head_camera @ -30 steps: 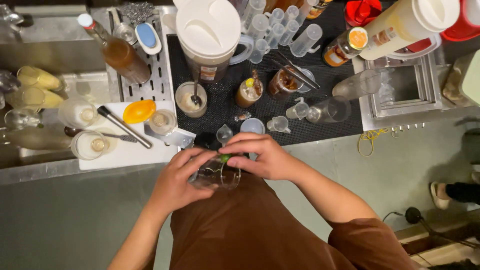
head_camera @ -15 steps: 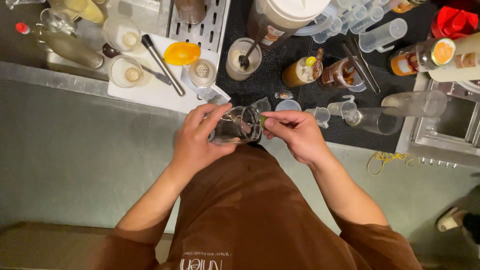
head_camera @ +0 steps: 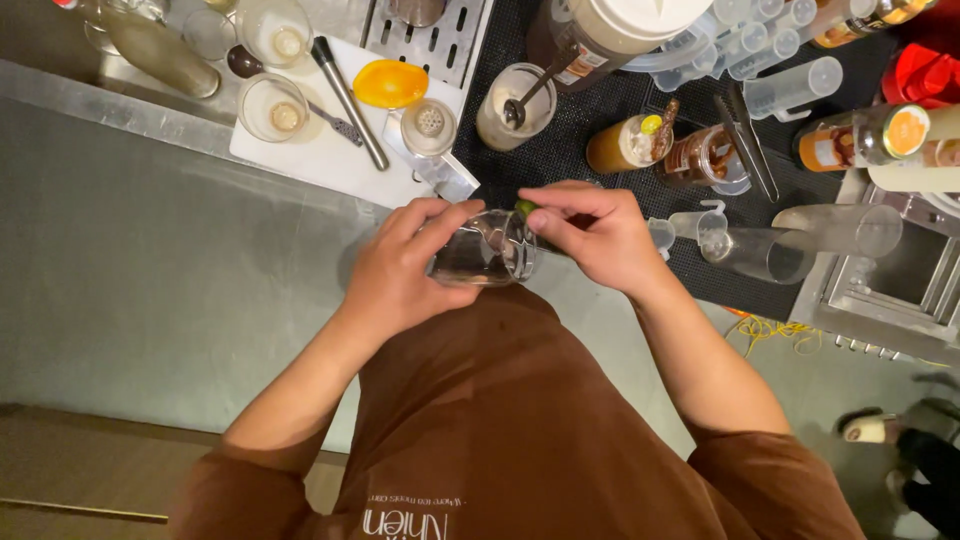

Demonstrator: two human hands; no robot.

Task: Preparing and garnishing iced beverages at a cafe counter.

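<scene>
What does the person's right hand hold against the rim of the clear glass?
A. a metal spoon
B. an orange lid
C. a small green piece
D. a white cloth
C: the right hand pinches a small green piece at the rim of the clear glass, which the left hand grips.

Place: I read this as a drinks bar or café prep counter.
Counter: steel worktop (head_camera: 150, 250) seen from above, with a black mesh bar mat (head_camera: 600, 185).
Drainage: slotted steel drip tray (head_camera: 430, 40).
Measures: clear plastic measuring cups (head_camera: 790, 85) in a cluster.
Supplies: syrup bottles (head_camera: 865, 135) lying flat, a lidded white tub (head_camera: 640, 20).
Tools: muddler (head_camera: 350, 90) and tongs (head_camera: 745, 145) on a white cutting board (head_camera: 310, 155).
</scene>
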